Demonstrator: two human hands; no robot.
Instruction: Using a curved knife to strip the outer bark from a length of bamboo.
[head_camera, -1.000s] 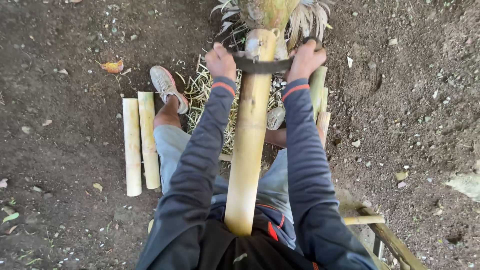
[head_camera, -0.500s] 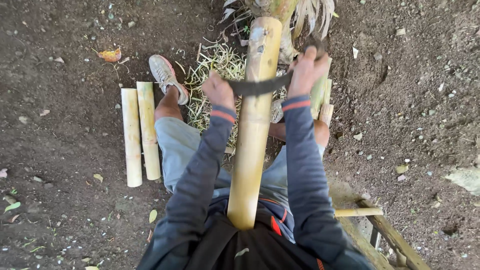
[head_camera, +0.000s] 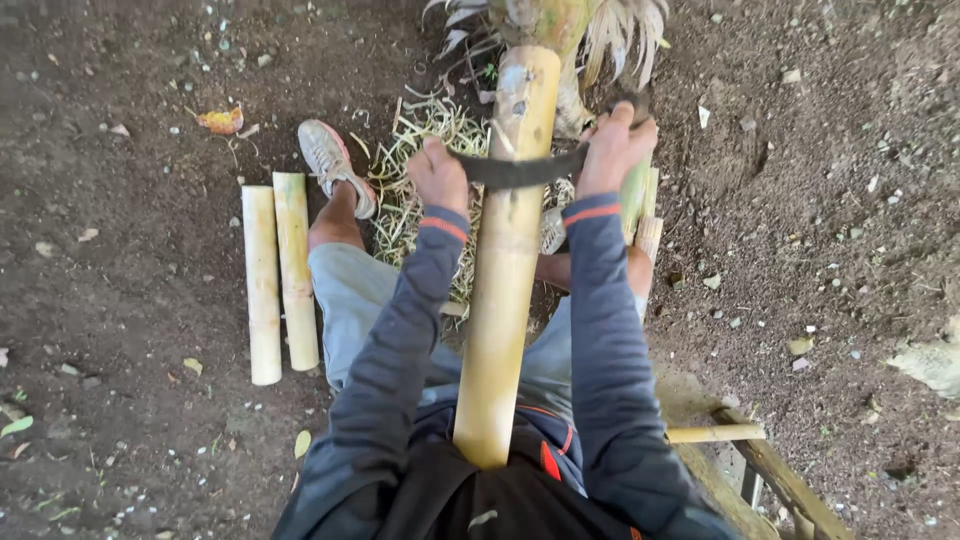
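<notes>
Head view: left hand (head_camera: 437, 174) and right hand (head_camera: 612, 150) each clamp an end of a curved blade (head_camera: 516, 170) laid across the bamboo pole (head_camera: 503, 270) propped against the lap; scraping looks underway, calling for an even pull.

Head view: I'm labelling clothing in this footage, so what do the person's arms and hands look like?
Both arms wear long dark navy sleeves, the fabric creased along its length. Each sleeve ends in a ribbed cuff with an orange-red stripe around the wrist. The left hand and right hand are bare, with no gloves; no rings or watch can be made out.
</notes>
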